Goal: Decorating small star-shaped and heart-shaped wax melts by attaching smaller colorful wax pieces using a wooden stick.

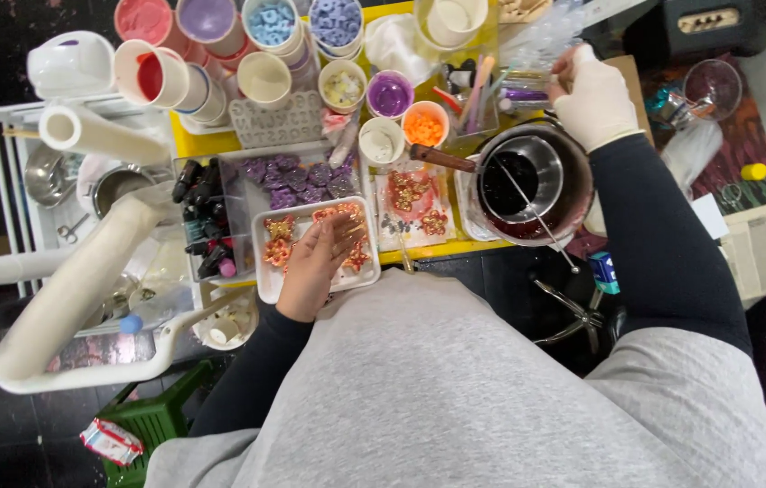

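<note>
My left hand is bare and rests flat on a white square tray that holds small orange and red shaped pieces. My right hand, in a white glove, reaches up past a metal pot of dark red liquid toward a clear holder of sticks and tools; what its fingers hold cannot be made out. Inside the pot sits a smaller metal pan with a wooden handle, and a thin metal rod leans in it.
Many cups and tubs of coloured pieces crowd the yellow table. A tray of purple shapes, dark small bottles, a sheet with red pieces, a white wire cart at left, a green crate on the floor.
</note>
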